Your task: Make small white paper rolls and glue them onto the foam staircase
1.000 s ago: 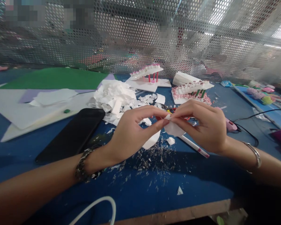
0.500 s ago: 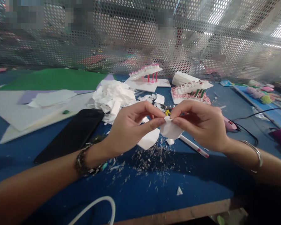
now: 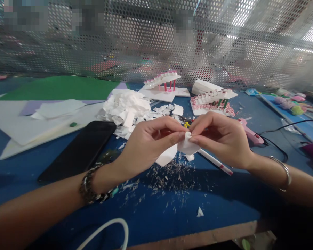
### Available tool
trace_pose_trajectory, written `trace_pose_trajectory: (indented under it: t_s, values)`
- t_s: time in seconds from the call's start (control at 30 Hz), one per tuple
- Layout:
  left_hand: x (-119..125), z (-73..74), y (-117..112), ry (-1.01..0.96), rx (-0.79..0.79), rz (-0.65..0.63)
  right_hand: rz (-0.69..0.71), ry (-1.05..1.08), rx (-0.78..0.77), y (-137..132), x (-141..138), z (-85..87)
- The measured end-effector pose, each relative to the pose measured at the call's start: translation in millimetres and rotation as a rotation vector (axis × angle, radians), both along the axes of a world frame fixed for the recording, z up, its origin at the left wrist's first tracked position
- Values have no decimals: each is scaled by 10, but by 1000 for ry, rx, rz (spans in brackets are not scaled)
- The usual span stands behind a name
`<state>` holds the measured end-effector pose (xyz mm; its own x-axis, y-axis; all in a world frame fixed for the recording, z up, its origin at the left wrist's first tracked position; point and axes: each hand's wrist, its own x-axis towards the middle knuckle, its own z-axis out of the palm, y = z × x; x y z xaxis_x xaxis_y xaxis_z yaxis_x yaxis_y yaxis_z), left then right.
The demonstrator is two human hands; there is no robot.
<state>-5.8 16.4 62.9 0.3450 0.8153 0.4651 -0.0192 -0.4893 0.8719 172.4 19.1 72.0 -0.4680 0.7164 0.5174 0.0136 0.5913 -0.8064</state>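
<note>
A small piece of white paper [image 3: 188, 146] is pinched between both hands, its top edge curled into a small roll. My left hand [image 3: 150, 146] grips its left side between thumb and fingertips. On the right side, my right hand [image 3: 223, 139] holds the paper the same way, the two hands almost touching. Beneath them lie another white paper piece [image 3: 167, 155] and a white pen-like stick [image 3: 216, 161] with a reddish end. Tiny scraps [image 3: 176, 178] are scattered over the blue table [image 3: 224, 201] below the hands.
A heap of white paper scraps [image 3: 127, 106] and a black phone [image 3: 79, 151] are on the left, by white and green sheets [image 3: 62, 88]. Two small models on stands [image 3: 163, 81] stand behind. A pink glue gun [image 3: 253, 133] with a black cord lies right. A perforated metal screen [image 3: 146, 45] closes the back.
The paper's top edge is rolled tighter and the sheet shows shorter. My right hand has shifted slightly left, and more of the glue gun shows.
</note>
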Motion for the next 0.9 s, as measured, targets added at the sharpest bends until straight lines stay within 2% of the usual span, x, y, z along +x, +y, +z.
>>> trace_pose_trajectory:
  t_s: [0.1,0.23,0.33,0.67,0.8,0.9]
  values:
    - [-3,25,-46,60,117,71,-50,-20,15,-21,2,18]
    - [-28,29,-51,122,297,61,-62,-35,23,-47,-11,43]
    - [-51,41,-32,171,376,70,-64,-53,63,-51,-18,43]
    - [-116,167,69,300,314,-77,-79,-115,154,-47,6,28]
    - [-115,171,53,333,333,-23,-105,-121,181,-39,-3,26]
    - [-89,158,23,308,226,46,-134,-154,288,-56,5,52]
